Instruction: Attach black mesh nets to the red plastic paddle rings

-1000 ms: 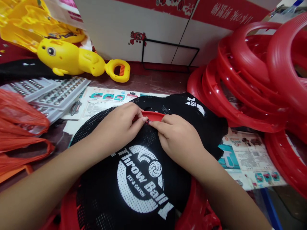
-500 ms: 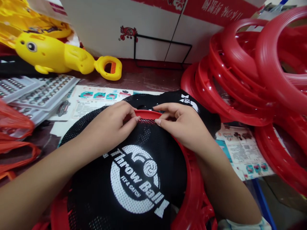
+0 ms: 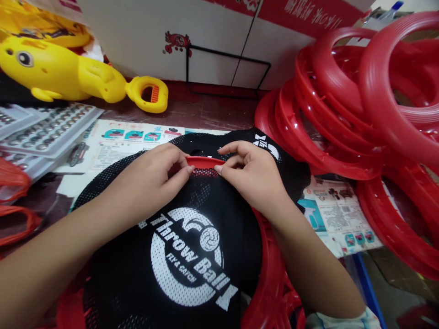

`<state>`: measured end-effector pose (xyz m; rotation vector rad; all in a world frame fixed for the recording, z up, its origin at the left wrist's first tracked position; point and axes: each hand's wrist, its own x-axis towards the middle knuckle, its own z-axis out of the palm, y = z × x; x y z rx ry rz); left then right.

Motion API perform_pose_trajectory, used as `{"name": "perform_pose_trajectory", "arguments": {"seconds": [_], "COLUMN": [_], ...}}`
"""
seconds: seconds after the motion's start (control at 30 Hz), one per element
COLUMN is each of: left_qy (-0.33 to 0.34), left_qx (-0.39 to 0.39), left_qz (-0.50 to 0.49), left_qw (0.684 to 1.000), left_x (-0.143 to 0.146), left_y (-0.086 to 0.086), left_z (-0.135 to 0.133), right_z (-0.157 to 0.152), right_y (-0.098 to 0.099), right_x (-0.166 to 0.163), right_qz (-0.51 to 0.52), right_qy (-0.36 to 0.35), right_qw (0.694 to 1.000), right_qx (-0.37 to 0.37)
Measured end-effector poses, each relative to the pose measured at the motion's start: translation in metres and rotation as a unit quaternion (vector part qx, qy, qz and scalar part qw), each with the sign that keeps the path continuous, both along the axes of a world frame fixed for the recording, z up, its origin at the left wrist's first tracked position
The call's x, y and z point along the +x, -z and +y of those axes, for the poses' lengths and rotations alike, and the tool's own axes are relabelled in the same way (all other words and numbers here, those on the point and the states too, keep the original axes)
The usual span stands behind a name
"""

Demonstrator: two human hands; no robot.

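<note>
- Clearly, your left hand [image 3: 154, 176] had its thumb and forefinger pinched on the upper edge of a black mesh cloth [image 3: 226, 219], right beside a red rim [image 3: 207, 162].
- Your right hand [image 3: 252, 176] had its thumb against that same edge, farther right, with the forefinger raised and the other fingers curled; whether it gripped the cloth could not be told.
- The cloth lay directly in front of you, under both your hands, its white print [image 3: 164, 283] reading "Throw Ball" and "FLY & CATCH".
- Between your fingertips, the red rim showed as a short curved strip.
- Beyond your right hand lay another black piece [image 3: 291, 171], also with white marks.
- To your right, red rings [image 3: 372, 73] leaned in a heap, near printed cardboard [image 3: 336, 219].
- To your left were trays of round metal pieces [image 3: 51, 132], an orange-red bag [image 3: 12, 178] and a yellow fish-shaped toy [image 3: 61, 73].
- At the back, a black wire frame [image 3: 229, 55] stood before a white-and-red box [image 3: 130, 45].
</note>
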<state>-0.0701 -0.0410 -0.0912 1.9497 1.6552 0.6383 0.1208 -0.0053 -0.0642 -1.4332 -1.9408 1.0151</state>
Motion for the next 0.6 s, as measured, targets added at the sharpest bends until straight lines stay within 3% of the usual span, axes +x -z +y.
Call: {"name": "perform_pose_trajectory", "arguments": {"seconds": [0.2,0.33,0.47,0.6], "left_qy": [-0.004,-0.009,-0.024,-0.062], "left_qx": [-0.006,-0.008,-0.026,-0.051], "left_qz": [-0.007,-0.005,-0.002,0.056], "left_qw": [1.000,1.000,0.999,0.995], "left_x": [0.000,0.000,-0.001,-0.006], "left_y": [-0.001,-0.001,-0.006,-0.018], "left_z": [-0.001,-0.001,-0.002,-0.006], "right_z": [-0.001,-0.001,-0.008,-0.026], "right_y": [0.004,0.002,-0.021,-0.043], "right_x": [-0.003,-0.001,0.007,0.013], "right_qz": [-0.046,-0.075,-0.102,-0.284], "right_qy": [0.004,-0.039,-0.058,-0.127], "right_qw": [0.998,0.995,0.989,0.946], "right_qx": [0.045,0.053,0.089,0.088]}}
